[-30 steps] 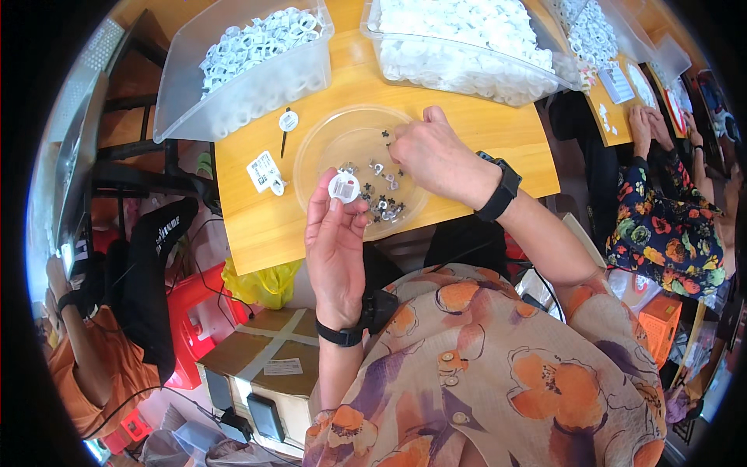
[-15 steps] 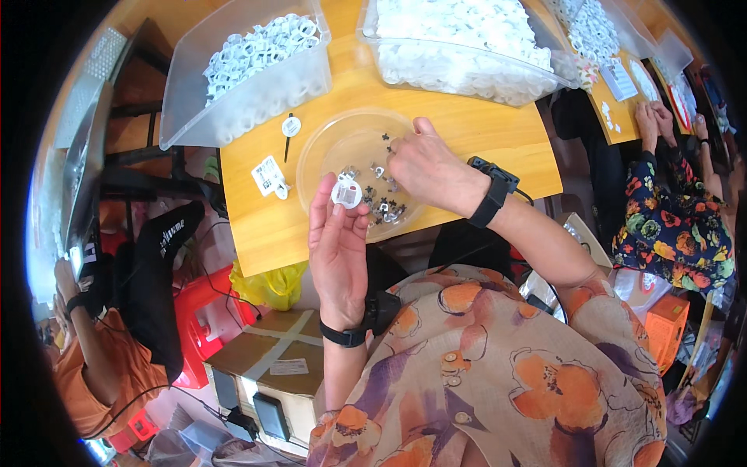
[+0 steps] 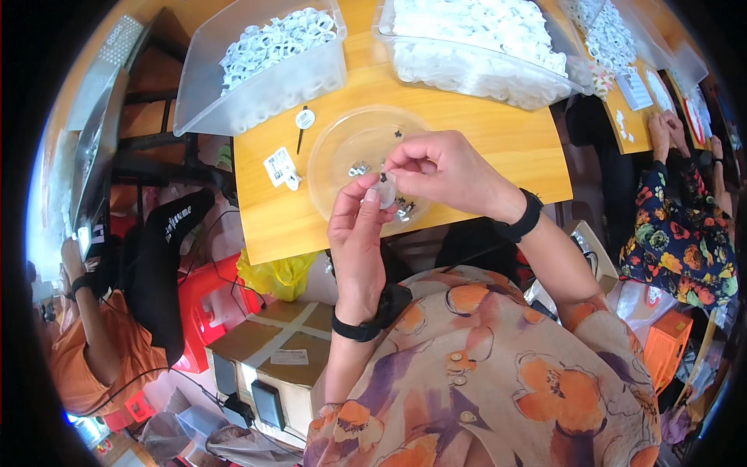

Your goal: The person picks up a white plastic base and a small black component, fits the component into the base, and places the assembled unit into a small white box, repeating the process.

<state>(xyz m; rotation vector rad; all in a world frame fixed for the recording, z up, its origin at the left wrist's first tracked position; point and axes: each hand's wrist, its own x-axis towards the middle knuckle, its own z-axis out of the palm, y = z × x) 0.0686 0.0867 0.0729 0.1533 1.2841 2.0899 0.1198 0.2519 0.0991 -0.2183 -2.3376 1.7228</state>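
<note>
Over a round clear plastic dish (image 3: 320, 148), my left hand (image 3: 358, 241) is closed, pinching a round white plastic part (image 3: 384, 194) between thumb and fingers. My right hand (image 3: 459, 175) meets it from the right, thumb and forefinger pinched on a tiny black piece (image 3: 384, 177) at the upper edge of the white part. Whether the two pieces touch is too small to tell. Small metal bits (image 3: 359, 168) lie in the dish, and more black and metal pieces (image 3: 405, 208) show below my fingers. My hands hide part of the dish.
At the back stand a clear bin (image 3: 264, 101) of white rings and another bin (image 3: 482, 70) heaped with white parts. Left of the dish lie a white label (image 3: 278, 166) and a black stick with a white disc (image 3: 304, 118). Other people sit at both sides.
My right hand has come from the dish to my left hand, bringing the tiny black piece. My left hand has turned the white part. The whole view has shifted slightly.
</note>
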